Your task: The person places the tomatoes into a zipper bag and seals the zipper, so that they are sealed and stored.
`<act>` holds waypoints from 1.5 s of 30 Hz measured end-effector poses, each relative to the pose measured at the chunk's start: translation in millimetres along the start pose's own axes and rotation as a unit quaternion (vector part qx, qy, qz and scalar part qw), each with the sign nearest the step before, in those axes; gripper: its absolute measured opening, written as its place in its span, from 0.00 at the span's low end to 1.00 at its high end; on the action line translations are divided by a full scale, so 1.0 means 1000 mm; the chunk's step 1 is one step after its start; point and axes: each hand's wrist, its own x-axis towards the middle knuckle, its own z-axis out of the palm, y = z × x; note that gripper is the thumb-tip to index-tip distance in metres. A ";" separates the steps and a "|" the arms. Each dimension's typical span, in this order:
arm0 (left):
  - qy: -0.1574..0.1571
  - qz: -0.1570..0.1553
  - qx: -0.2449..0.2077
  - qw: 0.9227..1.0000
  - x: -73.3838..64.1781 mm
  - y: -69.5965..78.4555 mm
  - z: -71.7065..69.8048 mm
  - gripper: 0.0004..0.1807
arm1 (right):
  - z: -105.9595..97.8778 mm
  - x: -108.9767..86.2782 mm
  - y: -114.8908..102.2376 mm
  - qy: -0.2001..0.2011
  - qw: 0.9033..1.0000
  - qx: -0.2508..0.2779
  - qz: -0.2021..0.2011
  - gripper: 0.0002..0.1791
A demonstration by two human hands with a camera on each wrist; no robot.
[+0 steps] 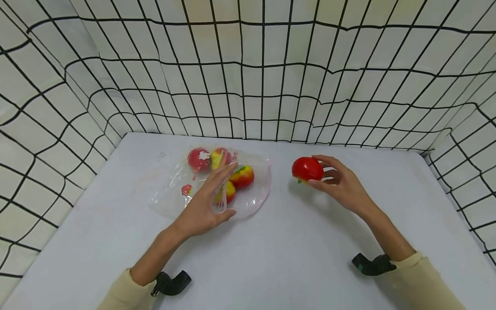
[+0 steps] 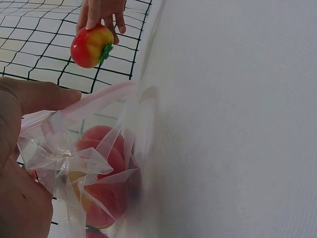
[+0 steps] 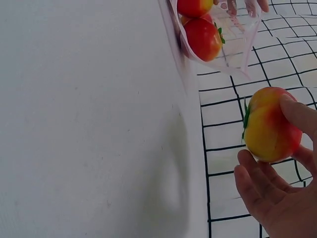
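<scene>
A glossy red-and-yellow tomato [image 1: 307,168] with a green leafy top is pinched between the thumb and fingers of my right hand [image 1: 341,185], above the table. In the right wrist view, that tomato [image 3: 271,125] has its green top facing left. A clear zip bag [image 1: 255,204] with a pink edge lies left of it, several red-and-yellow fruits [image 1: 243,177] inside. My left hand [image 1: 201,211] is at the bag's mouth, thumb and fingers spread apart, touching its raised film. Crumpled plastic lies against the palm in the left wrist view, with the thumb along the pink edge [image 2: 106,95].
A white table [image 1: 271,262] extends under both hands. Black netting [image 1: 263,64] over white walls stands at the back and both sides. Each wrist carries a black camera mount [image 1: 373,263] over a beige sleeve [image 1: 422,280].
</scene>
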 end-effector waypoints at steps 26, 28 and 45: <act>0.005 -0.002 0.003 1.000 0.000 0.000 0.001 0.63 | 0.021 -0.007 -0.023 -0.017 1.000 0.012 -0.012 0.37; 0.005 -0.001 0.005 1.000 0.000 0.000 0.001 0.62 | 0.023 -0.007 -0.024 -0.019 1.000 0.013 -0.013 0.35; 0.004 0.007 -0.002 1.000 -0.001 -0.002 0.001 0.62 | 0.044 -0.006 -0.026 -0.033 0.998 0.007 -0.053 0.35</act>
